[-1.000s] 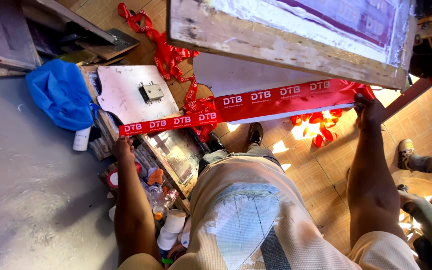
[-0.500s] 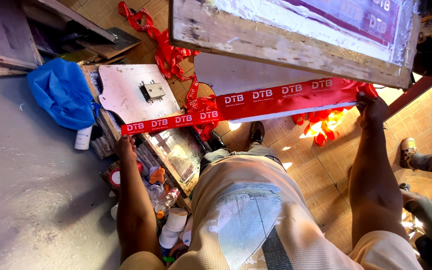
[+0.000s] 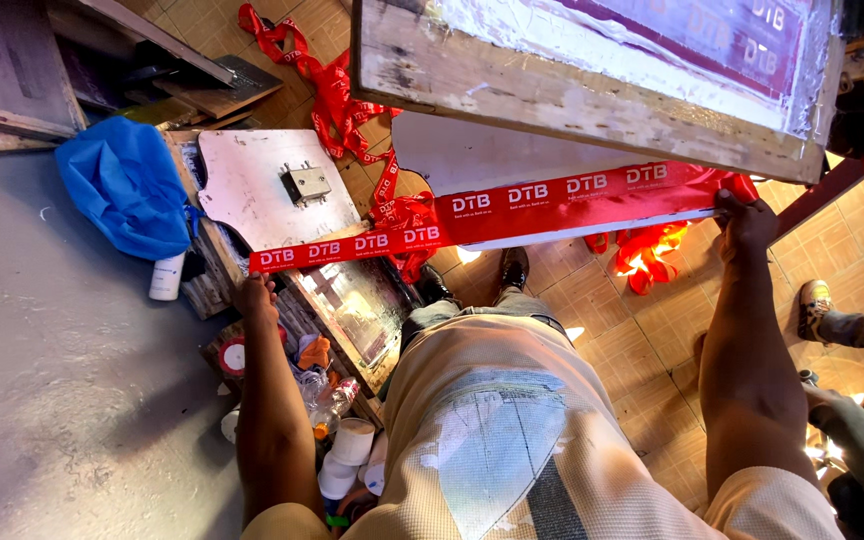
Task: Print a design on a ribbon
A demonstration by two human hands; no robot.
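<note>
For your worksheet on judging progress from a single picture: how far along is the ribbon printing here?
Done: the long red ribbon already carries repeated white print, and a printed heap lies on the tiled floor. In hand: the left hand and right hand stretch it across the white board under the raised wooden-framed screen. Left: how much unprinted ribbon remains cannot be told.

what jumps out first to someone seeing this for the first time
A bright red ribbon with white lettering runs across the middle of the view, pulled taut between the left hand and the right hand. Above it, a worn wooden frame with a screen fills the top right. A crumpled blue cloth lies at the left, and more red ribbon trails loose over the tiled floor.
</note>
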